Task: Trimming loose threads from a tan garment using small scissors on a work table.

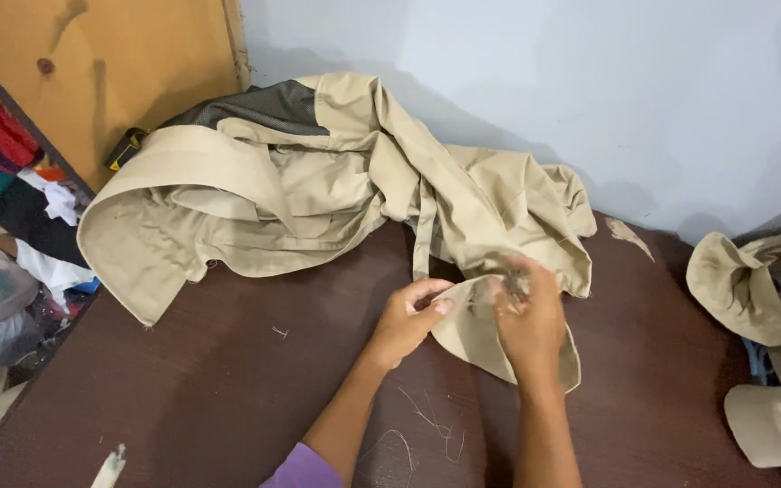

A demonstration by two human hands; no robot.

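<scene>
A crumpled beige garment (318, 190) with a dark grey lining patch lies across the dark brown table (183, 389). One flap of it (476, 339) hangs toward me near the table's middle. My left hand (406, 318) pinches the flap's left edge between thumb and fingers. My right hand (528, 316) grips the same flap from above, slightly blurred, its fingers curled into the cloth. Both forearms reach in from the bottom edge, and a purple sleeve (305, 470) shows on the left arm.
More beige fabric pieces (761, 334) are piled at the right edge. Loose threads (427, 425) lie on the table near my arms. A shelf with folded clothes (2, 181) and a wooden panel (128, 63) stand at the left. A pale wall runs behind.
</scene>
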